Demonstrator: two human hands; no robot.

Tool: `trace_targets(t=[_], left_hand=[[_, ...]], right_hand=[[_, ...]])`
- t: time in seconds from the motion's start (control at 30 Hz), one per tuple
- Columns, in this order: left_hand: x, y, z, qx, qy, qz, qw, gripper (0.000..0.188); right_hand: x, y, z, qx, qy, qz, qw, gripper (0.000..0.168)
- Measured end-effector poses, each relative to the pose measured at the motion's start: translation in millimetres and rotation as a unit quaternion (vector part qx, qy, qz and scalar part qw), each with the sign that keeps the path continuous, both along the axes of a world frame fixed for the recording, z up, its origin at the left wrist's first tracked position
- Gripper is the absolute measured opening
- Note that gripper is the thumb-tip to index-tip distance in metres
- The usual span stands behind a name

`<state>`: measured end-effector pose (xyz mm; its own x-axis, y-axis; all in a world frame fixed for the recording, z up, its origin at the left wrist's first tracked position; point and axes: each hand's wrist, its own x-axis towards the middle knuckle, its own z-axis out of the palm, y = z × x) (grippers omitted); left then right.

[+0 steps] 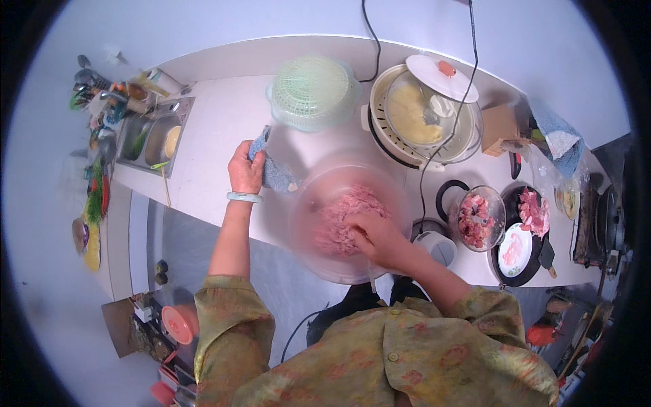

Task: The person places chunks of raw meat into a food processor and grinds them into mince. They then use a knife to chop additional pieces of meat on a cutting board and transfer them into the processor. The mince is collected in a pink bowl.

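Note:
My left hand (246, 168) grips a blue cloth (277, 174), part of which lies on the counter beside a large translucent pinkish bowl (305, 224). Pink minced meat (351, 211) is heaped inside that bowl. Reaching in from the right, my right hand (379, 241) has curled fingers against the mince; the fingertips are partly hidden, so whether they hold any is unclear. To the right of the bowl, a clear chopper bowl (500, 235) contains meat chunks and a central blade shaft. The chopper's white motor unit (438, 248) rests between the two bowls.
A green plastic colander (315, 89) sits upside down behind the bowl. An electric pot (377, 129) carries a bowl of yellow dough (407, 109). A power cord (423, 188) hangs across the counter. Rightward are a black pan (519, 277) and plate (526, 239); leftward, a sink (184, 119).

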<state>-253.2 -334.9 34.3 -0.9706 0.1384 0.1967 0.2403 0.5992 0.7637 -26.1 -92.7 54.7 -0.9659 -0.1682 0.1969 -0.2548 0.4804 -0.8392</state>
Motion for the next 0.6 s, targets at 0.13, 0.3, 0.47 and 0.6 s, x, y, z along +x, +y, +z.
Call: trace_targets(t=[0.13,0.3,0.47,0.6], left_hand=[[17,11,24,0.096,-0.037,-0.003,0.995,0.017],[39,10,33,0.218,-0.121,-0.002,0.968,0.026],[55,-3,24,0.169,-0.197,0.003,0.966,0.027],[83,10,8,0.144,-0.067,0.025,0.987,0.032]], right_hand=[[-69,-35,18,-0.173,-0.144,-0.017,0.974,0.023],[-145,-99,-20,-0.193,-0.165,-0.040,0.967,0.026],[-151,-113,-63,-0.131,-0.161,-0.116,0.971,0.022],[-149,-89,-57,-0.170,-0.216,-0.147,0.950,0.022]])
